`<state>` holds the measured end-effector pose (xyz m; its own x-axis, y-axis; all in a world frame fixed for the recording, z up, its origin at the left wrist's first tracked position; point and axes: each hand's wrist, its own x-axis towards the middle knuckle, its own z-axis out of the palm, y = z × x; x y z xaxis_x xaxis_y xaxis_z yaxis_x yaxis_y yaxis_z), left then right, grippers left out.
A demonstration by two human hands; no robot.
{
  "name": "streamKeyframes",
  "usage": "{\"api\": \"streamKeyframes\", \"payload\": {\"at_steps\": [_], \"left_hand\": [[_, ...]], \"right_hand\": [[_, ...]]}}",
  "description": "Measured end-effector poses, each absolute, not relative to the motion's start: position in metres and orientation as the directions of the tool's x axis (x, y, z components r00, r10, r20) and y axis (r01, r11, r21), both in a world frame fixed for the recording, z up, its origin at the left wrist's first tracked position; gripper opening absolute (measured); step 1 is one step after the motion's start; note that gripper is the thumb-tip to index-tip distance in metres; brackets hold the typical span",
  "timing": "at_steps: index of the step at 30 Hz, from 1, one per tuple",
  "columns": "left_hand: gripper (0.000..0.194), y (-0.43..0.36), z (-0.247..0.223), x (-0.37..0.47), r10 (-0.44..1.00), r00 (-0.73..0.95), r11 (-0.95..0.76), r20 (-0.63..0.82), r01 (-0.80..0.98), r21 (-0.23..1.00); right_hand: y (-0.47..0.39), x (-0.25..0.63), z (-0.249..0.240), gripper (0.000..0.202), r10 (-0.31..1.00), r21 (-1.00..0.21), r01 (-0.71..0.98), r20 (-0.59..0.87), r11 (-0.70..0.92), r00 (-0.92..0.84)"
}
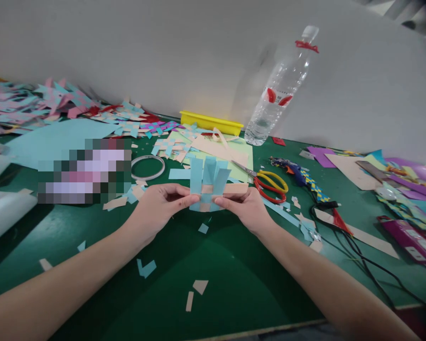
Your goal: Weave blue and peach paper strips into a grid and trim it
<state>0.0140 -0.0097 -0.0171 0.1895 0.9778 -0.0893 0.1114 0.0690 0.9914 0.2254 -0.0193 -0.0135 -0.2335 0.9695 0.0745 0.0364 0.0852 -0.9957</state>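
Between my two hands a small woven piece of blue and peach paper strips (210, 174) is held upright above the table. Its blue strips stick up at the top, and a peach strip runs out toward the right. My left hand (163, 201) pinches the weave's left edge between thumb and fingers. On the other edge, my right hand (246, 206) grips it the same way, thumb in front. Just behind the right hand lie scissors (270, 184) with red and yellow handles. A blue paper scrap (203, 228) rests below the weave.
A clear plastic bottle (280, 90) stands by the wall, right of a yellow tray (211, 124). A roll of tape (148, 167) lies left of centre. Woven paper pieces (60, 99) pile up at back left. Black cables (358, 255) and a purple packet (410, 241) lie at right.
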Motion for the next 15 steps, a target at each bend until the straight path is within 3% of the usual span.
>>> {"api": "streamKeyframes", "payload": {"at_steps": [15], "left_hand": [[0.018,-0.0106,-0.0153,0.0145,0.962,0.221,0.159,-0.162,0.027,0.987]], "right_hand": [[-0.0183,0.2286,-0.0139,0.013,0.955,-0.983,0.061,0.153,0.174,-0.252]]}}
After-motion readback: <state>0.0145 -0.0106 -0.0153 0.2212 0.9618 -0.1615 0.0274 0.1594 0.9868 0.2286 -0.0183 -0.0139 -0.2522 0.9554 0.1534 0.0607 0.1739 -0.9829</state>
